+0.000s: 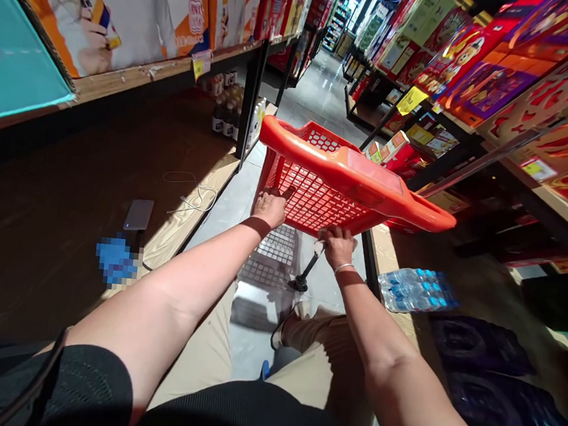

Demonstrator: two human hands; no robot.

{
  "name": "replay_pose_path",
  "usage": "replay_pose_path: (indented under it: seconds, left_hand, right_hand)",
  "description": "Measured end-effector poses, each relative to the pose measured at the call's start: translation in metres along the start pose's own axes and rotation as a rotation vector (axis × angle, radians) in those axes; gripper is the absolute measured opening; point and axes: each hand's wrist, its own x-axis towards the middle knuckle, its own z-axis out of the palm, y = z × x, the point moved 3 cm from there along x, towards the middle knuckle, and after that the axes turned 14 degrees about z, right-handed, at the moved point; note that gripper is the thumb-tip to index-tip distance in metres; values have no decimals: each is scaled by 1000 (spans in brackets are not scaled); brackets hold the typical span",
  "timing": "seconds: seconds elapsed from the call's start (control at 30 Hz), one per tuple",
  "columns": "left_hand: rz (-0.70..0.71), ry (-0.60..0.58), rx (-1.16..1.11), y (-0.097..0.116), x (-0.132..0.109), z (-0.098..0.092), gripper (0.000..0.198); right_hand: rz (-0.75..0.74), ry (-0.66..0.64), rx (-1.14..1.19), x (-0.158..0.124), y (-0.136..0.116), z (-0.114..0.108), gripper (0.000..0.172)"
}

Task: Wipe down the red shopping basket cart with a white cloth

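Note:
An orange-red plastic shopping cart fills the aisle in front of me, its grid basket tilted and its handle bar running across the top. My left hand is closed on the lower left side of the basket, with a finger lying against the grid. The lower edge, further right, is gripped by my right hand, which wears a bracelet at the wrist. Beneath that hand a metal leg with a black caster reaches the floor. The fingertips of both hands are partly hidden by the basket.
Shelves with large boxes stand on the left, and stacked red and purple boxes on the right. Wrapped water bottles lie low at right. A white cable and a flat grey device lie on the lower left shelf.

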Motion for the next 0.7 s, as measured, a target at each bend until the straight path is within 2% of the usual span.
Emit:
replay_pose_path:
  seconds: [0.07, 0.17, 0.23, 0.27, 0.33, 0.47, 0.53, 0.6, 0.7]
  left_hand:
    - [-5, 14, 0, -2, 0, 2, 72]
    - [-12, 31, -4, -4, 1, 7, 71]
    - [-12, 38, -7, -4, 2, 9, 72]
    - [-10, 37, -9, -4, 2, 10, 71]
    - [-12, 26, -11, -4, 3, 10, 70]
    - [-10, -11, -9, -3, 4, 6, 72]
    - [-7, -30, -5, -3, 5, 3, 75]
    - [-8, -50, 1, -4, 4, 1, 77]
    - [-1, -59, 19, -5, 1, -1, 77]
  right_hand:
    - [4, 137, 43, 12, 3, -27, 22]
    - [94, 481, 153, 27, 15, -68, 20]
    - [163, 605, 203, 30, 22, -76, 22]
    - [194, 611, 213, 29, 24, -73, 23]
    - [243, 535, 215, 23, 24, -54, 25]
    - [308, 216, 215, 3, 12, 10, 35]
    - [311, 91, 264, -5, 5, 34, 34]
    - [319, 46, 314, -8, 1, 42, 32]
    - [359, 111, 381, -2, 5, 24, 23]
